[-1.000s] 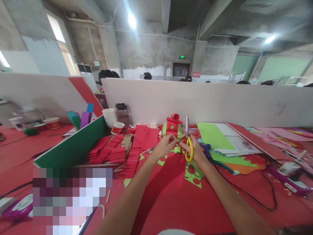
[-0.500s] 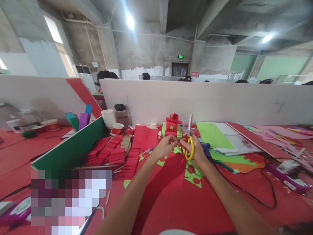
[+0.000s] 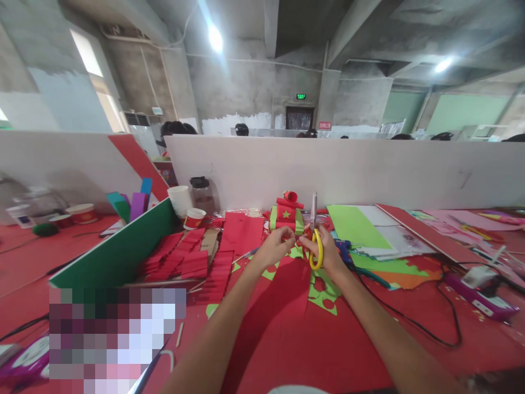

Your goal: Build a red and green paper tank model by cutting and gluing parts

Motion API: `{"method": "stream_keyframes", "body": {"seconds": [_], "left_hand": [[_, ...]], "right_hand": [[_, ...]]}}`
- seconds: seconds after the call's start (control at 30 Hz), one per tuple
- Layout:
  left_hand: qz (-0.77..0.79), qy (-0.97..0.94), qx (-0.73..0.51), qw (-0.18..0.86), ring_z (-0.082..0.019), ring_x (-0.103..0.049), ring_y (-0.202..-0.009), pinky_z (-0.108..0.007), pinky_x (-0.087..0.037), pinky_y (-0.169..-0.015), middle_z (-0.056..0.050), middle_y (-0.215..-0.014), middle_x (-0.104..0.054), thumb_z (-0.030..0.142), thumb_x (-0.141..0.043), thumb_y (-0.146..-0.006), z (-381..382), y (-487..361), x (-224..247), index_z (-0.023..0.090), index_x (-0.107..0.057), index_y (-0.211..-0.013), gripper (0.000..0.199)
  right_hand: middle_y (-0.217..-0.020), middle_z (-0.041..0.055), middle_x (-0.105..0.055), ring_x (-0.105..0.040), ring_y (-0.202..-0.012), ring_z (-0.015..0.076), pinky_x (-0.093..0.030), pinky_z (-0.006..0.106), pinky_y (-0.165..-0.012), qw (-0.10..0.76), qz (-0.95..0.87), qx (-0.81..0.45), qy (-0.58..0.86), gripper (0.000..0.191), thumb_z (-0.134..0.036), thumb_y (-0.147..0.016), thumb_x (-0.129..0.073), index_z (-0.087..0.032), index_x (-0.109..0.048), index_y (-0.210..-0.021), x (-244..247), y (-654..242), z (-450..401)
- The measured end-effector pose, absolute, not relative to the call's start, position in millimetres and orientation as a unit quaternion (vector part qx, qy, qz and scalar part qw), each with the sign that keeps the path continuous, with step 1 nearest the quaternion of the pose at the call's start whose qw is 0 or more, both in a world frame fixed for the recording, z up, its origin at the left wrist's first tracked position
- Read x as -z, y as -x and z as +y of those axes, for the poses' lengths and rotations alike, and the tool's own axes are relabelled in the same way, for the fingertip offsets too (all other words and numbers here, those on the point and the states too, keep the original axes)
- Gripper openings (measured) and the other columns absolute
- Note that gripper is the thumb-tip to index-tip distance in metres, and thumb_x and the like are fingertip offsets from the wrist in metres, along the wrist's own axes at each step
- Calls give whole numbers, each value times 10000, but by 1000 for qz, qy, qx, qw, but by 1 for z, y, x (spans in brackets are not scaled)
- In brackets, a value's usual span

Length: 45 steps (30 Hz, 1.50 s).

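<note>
Two bare forearms reach forward over a red tabletop (image 3: 311,350), their hands nearly meeting in the middle. The right hand (image 3: 327,250) is closed around yellow-handled scissors (image 3: 321,250), its thumb and forefinger reaching toward the other hand. The left hand (image 3: 279,246) is curled nearly closed, fingertips bunched; whether they meet on something is too small to tell, though a bit of red shows between the two hands. Very little has changed: half a second ago the scissors leaned slightly to the right, and now their blades point almost straight up again, while the hands stay in the same place. This suggests small fingertip work carrying on, with the scissors simply parked in the grip rather than cutting. Just beyond the hands sits a red and green paper model (image 3: 286,214) with a yellow star, unmoved. Below them lie a red paper sheet (image 3: 289,284) and green paper scraps (image 3: 322,298) with round holes, also undisturbed.
</note>
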<state>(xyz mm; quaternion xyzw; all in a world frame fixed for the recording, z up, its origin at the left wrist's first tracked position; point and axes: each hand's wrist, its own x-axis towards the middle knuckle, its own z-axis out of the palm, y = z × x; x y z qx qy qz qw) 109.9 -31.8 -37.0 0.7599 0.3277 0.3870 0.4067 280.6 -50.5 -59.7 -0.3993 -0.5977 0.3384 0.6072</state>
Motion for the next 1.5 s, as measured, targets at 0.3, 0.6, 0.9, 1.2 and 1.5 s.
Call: {"method": "stream_keyframes", "body": {"seconds": [0.3, 0.6, 0.9, 1.2, 1.5], "left_hand": [[327, -757, -400, 399, -97, -521, -576, -217, -416, -540, 14, -708, -552, 293, -511, -823, -32, -110, 40, 171, -528, -774, 133], [332, -749, -400, 411, -101, -529, -562, -217, -408, -529, 20, -681, -542, 319, -510, -833, -34, -112, 38, 175, -511, -772, 156], [344, -714, -439, 422, -97, -505, -538, -209, -380, -511, 41, -632, -511, 334, -500, -835, -35, -115, 38, 188, -481, -763, 164], [391, -643, -531, 389, -99, -498, -532, -213, -389, -534, 47, -591, -511, 305, -494, -832, -40, -108, 23, 193, -474, -747, 142], [398, -608, -556, 404, -95, -491, -513, -209, -367, -514, 53, -570, -495, 318, -499, -832, -33, -105, 26, 197, -468, -751, 148]], "right_hand": [[-719, -36, -576, -519, -527, 122, -415, 238, -474, 605, -598, -342, 400, 407, -331, -697, -726, -215, -525, -1031, 60, -281, -50], [-776, -8, -622, -575, -614, 148, -453, 269, -575, 607, -605, -327, 398, 413, -335, -691, -734, -212, -534, -1031, 64, -284, -45], [-718, -29, -577, -531, -573, 137, -438, 264, -542, 583, -625, -309, 418, 400, -435, -735, -715, -213, -533, -1014, 56, -280, -54], [-654, -34, -488, -476, -527, 127, -406, 244, -487, 444, -711, -366, 404, 358, -551, -873, -569, -218, -538, -1003, 42, -280, -78], [-610, -58, -475, -404, -455, 96, -317, 207, -417, 403, -726, -373, 414, 393, -592, -867, -556, -224, -534, -1002, 49, -277, -79]]}}
